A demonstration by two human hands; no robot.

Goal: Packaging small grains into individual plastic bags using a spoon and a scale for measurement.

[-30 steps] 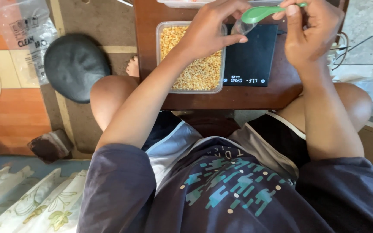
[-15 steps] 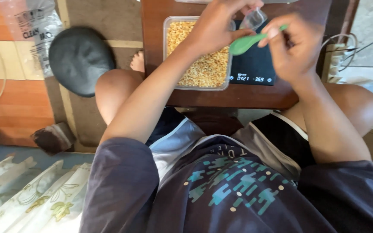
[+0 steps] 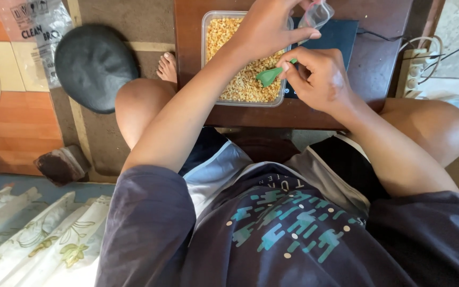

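Spoon (image 3: 268,77) lowered into corn tub (image 3: 208,21), right hand (image 3: 317,79) gripping it, left hand (image 3: 269,26) pinching seemingly clear bag (image 3: 317,15)

You had two hands in view: left hand (image 3: 266,26), right hand (image 3: 317,79). One green spoon (image 3: 269,77), one clear tub of corn kernels (image 3: 245,79), one small clear bag (image 3: 317,15), one black scale (image 3: 336,34). One wooden table (image 3: 378,64), one dark cushion (image 3: 94,66).
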